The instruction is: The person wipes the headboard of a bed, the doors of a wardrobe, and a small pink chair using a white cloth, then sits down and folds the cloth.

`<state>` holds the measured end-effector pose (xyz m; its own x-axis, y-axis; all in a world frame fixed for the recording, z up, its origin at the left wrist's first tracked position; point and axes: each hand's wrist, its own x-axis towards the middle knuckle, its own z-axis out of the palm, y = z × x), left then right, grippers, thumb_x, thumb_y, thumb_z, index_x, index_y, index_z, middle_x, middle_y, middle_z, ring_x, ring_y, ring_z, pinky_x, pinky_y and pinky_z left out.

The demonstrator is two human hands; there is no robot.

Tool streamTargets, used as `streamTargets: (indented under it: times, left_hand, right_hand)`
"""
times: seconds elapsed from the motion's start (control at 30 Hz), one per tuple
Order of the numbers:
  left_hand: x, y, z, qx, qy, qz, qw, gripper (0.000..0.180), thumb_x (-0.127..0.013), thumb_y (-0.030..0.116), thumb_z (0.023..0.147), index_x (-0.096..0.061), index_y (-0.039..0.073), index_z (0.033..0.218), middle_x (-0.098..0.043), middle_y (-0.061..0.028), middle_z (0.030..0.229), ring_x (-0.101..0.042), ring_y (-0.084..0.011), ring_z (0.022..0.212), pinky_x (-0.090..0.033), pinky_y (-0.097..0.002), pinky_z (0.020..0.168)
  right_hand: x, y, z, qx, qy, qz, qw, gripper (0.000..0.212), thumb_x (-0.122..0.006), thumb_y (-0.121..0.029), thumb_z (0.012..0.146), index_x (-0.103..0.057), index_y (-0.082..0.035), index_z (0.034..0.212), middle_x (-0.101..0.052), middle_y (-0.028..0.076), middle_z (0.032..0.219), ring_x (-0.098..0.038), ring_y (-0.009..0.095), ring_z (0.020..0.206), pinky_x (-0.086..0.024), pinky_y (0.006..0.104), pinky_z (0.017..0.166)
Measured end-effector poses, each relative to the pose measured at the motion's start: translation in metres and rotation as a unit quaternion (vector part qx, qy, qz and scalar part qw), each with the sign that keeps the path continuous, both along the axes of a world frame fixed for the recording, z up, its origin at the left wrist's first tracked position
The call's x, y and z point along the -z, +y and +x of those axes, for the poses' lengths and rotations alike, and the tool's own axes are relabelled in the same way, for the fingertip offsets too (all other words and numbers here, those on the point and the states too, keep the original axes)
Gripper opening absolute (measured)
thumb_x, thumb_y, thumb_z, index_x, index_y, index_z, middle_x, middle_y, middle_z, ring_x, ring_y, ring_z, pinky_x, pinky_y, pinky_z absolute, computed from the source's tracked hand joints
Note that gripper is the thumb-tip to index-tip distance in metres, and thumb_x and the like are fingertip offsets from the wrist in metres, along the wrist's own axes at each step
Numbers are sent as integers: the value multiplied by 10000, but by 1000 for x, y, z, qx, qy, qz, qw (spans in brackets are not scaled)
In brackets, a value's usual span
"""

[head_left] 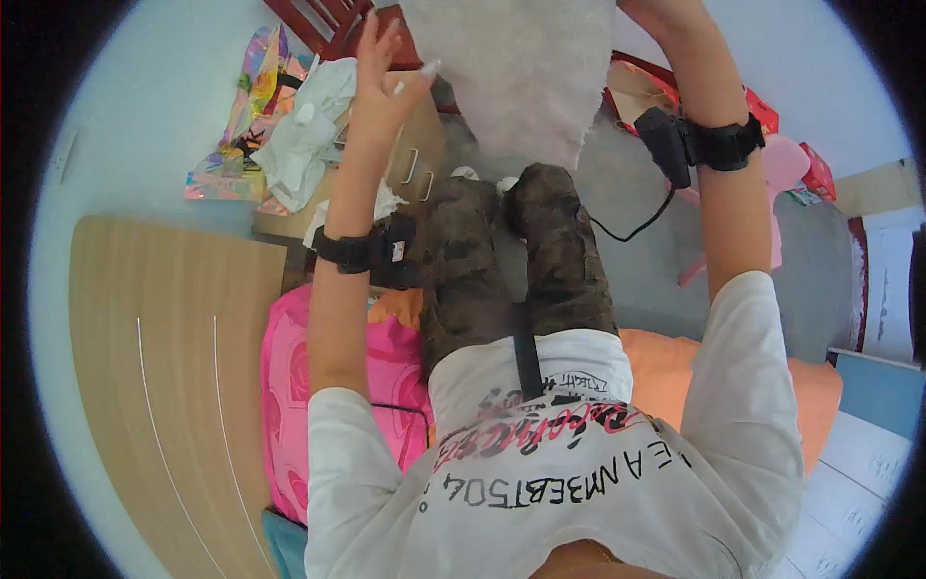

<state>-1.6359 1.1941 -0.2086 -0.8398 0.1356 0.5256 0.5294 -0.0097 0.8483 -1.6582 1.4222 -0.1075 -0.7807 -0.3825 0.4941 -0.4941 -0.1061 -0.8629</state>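
A white, fuzzy cloth [511, 72] hangs at the top middle, its lower end narrowing to a ragged point above the floor. My left hand [386, 82] is raised just left of the cloth, open, fingers and thumb apart, holding nothing that I can see. At the cloth's upper right edge is my right hand [666, 13], mostly cut off by the top of the picture. Its fingers do not show well enough to tell whether they grip the cloth.
Left stands a wooden drawer cabinet [415, 130] with a white plastic bag [309, 121] and shiny packaging [246, 106] on top. Pink bedding [289, 386] lies beside me, near a wooden headboard [174, 367]. A pink chair [781, 169] and red bags stand right.
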Motion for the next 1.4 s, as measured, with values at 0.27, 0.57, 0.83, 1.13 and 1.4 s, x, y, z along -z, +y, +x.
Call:
streamTargets:
  times: [0.27, 0.57, 0.83, 1.13, 1.4]
  left_hand:
    - [7, 3, 5, 162, -149, 43, 975, 408, -586, 88, 746, -441, -14, 1114, -535, -91, 1060, -505, -143, 955, -381, -278, 842]
    - [-2, 11, 11, 223, -203, 112, 947, 323, -543, 103, 765, -460, 9, 1063, -565, -53, 965, -526, -116, 897, -403, -259, 805]
    - [19, 4, 4, 216, -290, 190, 913, 322, -498, 106, 779, -434, 30, 1085, -520, -41, 1048, -497, -137, 973, -391, -285, 838]
    - [37, -13, 5, 179, -303, 141, 925, 330, -509, 68, 762, -431, 31, 1080, -525, -63, 1023, -499, -143, 956, -385, -268, 826]
    - [43, -19, 2, 157, -321, 92, 929, 361, -510, 73, 774, -398, 63, 1116, -553, -54, 994, -543, -126, 873, -436, -270, 736]
  right_hand:
    - [-1, 25, -7, -3, -98, -87, 991, 271, -545, -127, 788, -508, 29, 1006, -581, 56, 897, -565, 101, 764, -466, 220, 679]
    - [143, 65, -56, -56, -392, -242, 886, 330, -517, -295, 815, -526, -56, 1042, -568, 56, 1013, -539, 138, 904, -421, 313, 836]
    - [212, -17, 57, -273, -514, -364, 728, 537, -370, -442, 846, -343, -106, 1264, -373, 58, 1290, -391, 212, 1150, -303, 393, 956]
    - [185, 4, 56, -260, -452, -386, 761, 614, -365, -527, 832, -377, -63, 1234, -399, 84, 1263, -383, 232, 1151, -299, 394, 950]
    - [142, 11, 65, -34, -421, -108, 900, 518, -501, -368, 818, -408, -24, 1194, -473, 82, 1174, -461, 179, 1059, -353, 322, 910]
